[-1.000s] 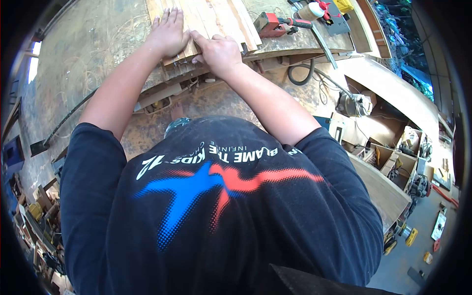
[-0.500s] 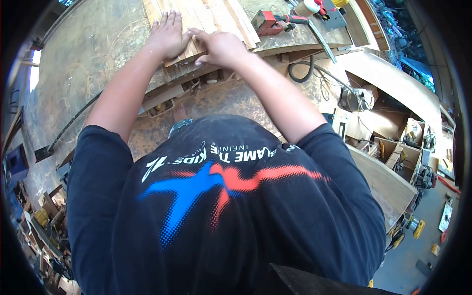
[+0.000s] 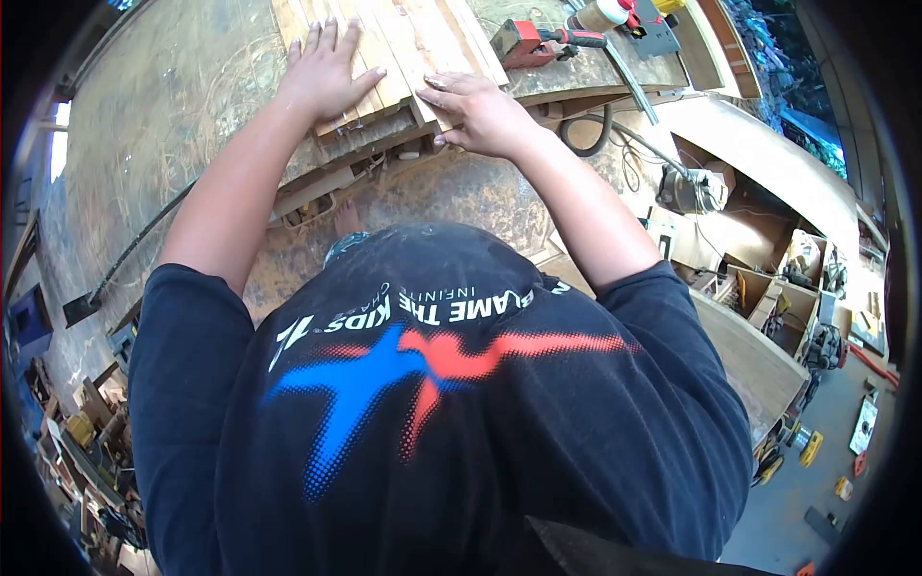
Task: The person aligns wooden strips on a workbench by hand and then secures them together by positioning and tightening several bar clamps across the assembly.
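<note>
Light wooden strips (image 3: 389,48) lie side by side on the workbench, their near ends uneven at the front edge. My left hand (image 3: 322,79) rests flat on the strips at the left, fingers spread and thumb stretched out to the right. Over the near ends of the right-hand strips is my right hand (image 3: 483,113), its fingers reaching left across the wood. Its thumb is apart from the fingers, lower down by a strip's end. The underside of this hand is hidden.
A red clamp (image 3: 523,46) with a black and red handle lies right of the strips. Behind it are a bottle (image 3: 597,14) and a metal bar (image 3: 629,82). The worn workbench (image 3: 182,86) stretches left. Right are a black hose (image 3: 584,144), a power tool (image 3: 693,192) and wooden boxes (image 3: 792,298).
My right hand has moved right, away from my left hand, to the right-hand strips. The left hand has stayed nearly in place, its thumb now stretched farther out.
</note>
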Demonstrator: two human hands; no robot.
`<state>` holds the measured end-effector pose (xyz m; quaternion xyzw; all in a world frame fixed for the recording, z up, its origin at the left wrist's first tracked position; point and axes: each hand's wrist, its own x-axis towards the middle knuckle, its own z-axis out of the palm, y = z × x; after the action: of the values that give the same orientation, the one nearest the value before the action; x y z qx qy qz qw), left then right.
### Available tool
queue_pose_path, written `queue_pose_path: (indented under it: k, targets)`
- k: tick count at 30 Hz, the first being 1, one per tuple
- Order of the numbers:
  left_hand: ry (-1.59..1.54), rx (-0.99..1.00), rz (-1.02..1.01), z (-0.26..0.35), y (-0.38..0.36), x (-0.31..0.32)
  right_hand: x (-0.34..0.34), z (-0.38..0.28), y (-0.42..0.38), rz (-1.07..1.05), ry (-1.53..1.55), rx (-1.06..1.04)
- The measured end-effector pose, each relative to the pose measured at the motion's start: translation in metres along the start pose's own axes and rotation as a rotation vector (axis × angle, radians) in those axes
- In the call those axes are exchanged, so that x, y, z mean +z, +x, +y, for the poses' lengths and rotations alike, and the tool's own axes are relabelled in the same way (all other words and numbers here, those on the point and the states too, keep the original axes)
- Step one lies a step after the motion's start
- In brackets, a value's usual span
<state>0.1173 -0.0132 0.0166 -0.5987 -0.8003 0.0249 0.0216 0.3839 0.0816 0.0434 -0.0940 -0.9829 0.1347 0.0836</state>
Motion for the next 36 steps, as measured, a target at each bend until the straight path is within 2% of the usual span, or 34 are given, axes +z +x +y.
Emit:
queue_pose_path:
  k: [17, 26, 30, 31, 33, 36]
  targets:
    - [0.014, 0.023, -0.033, 0.001, 0.001, -0.005, 0.007, 0.000, -0.007, 0.027, -0.083, -0.063]
    - [-0.015, 0.065, -0.054, 0.001, 0.000, -0.014, 0.009, 0.001, -0.003, -0.006, -0.224, -0.071]
    - [-0.010, 0.071, -0.125, 0.003, 0.005, -0.013, 0.000, -0.007, 0.000, -0.120, -0.044, 0.075]
    - [0.025, 0.063, -0.145, 0.003, 0.005, -0.012, 0.006, -0.002, 0.001, -0.032, -0.140, 0.017]
    - [-0.006, 0.064, -0.122, 0.004, 0.002, -0.015, 0.008, -0.002, -0.002, 0.008, -0.171, 0.007]
    - [-0.008, 0.073, -0.120, 0.001, 0.005, -0.011, 0.005, -0.006, -0.002, -0.031, -0.042, 0.097]
